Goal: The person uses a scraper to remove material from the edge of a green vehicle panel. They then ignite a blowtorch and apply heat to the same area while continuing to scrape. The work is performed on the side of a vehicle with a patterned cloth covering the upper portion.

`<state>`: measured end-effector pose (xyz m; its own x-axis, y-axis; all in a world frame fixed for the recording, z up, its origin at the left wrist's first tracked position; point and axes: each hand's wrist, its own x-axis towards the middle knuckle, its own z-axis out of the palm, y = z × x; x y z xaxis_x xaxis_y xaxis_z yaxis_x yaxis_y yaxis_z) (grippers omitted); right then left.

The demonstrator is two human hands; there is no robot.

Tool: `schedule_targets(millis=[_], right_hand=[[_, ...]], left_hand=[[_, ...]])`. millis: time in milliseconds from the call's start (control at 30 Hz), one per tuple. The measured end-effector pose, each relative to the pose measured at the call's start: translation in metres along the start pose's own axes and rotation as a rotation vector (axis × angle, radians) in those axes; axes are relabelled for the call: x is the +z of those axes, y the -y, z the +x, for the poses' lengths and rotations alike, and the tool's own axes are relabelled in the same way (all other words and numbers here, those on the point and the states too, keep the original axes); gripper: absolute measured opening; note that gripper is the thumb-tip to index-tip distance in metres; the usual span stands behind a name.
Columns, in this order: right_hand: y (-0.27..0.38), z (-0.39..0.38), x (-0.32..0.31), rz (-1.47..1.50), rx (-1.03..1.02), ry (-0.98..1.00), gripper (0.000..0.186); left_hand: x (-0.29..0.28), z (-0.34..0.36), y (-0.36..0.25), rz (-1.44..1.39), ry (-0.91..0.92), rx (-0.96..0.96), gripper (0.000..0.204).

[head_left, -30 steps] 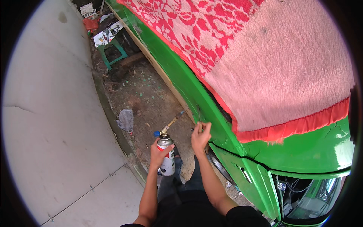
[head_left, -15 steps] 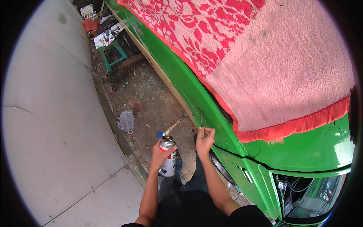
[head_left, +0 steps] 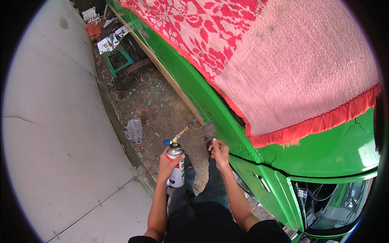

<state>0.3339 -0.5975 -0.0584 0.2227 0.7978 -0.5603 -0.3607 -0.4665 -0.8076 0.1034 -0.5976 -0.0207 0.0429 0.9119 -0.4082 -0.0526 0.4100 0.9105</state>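
My left hand [head_left: 164, 165] is wrapped round the gas can of a blowtorch [head_left: 177, 175], a white and red cylinder with a blue knob and a brass tube angled up toward the car. No flame can be made out at its tip. Pinched in my right hand [head_left: 220, 154] is a scraper [head_left: 209, 131], its broad dark blade pointing away from me and its flat face showing. The blade is beside the side of the green car [head_left: 239, 139]; whether it touches the paint I cannot tell. Its handle is mostly hidden by my fingers.
A pink and red blanket [head_left: 300, 69] covers much of the car. A pale wall [head_left: 60, 133] runs along the left. On the littered ground are a plastic bag [head_left: 133, 130] and a green stool [head_left: 117, 60]. The car's open window area [head_left: 336, 206] lies at lower right.
My right hand has turned the scraper, so its blade now shows flat rather than edge-on, and moved slightly away from the panel. My left hand keeps hold of the blowtorch.
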Motion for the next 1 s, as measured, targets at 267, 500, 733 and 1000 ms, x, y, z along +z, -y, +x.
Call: schedule_targets(millis=[267,500,733,1000], right_hand=[[-0.004,0.008,0.0,0.129,0.124,0.096,0.038],[0.01,-0.001,0.008,0.158,0.144,0.092,0.043],[0.004,0.009,0.019,0.019,-0.001,-0.089,0.042],[-0.012,0.022,0.03,0.042,-0.163,-0.159,0.038]], left_hand=[[0.002,0.0,0.007,0.027,0.014,-0.008,0.046],[0.01,0.003,0.001,0.0,0.049,-0.007,0.046],[0.021,0.011,-0.007,-0.054,0.082,-0.018,0.043],[0.021,0.012,0.0,-0.045,0.081,-0.015,0.044]])
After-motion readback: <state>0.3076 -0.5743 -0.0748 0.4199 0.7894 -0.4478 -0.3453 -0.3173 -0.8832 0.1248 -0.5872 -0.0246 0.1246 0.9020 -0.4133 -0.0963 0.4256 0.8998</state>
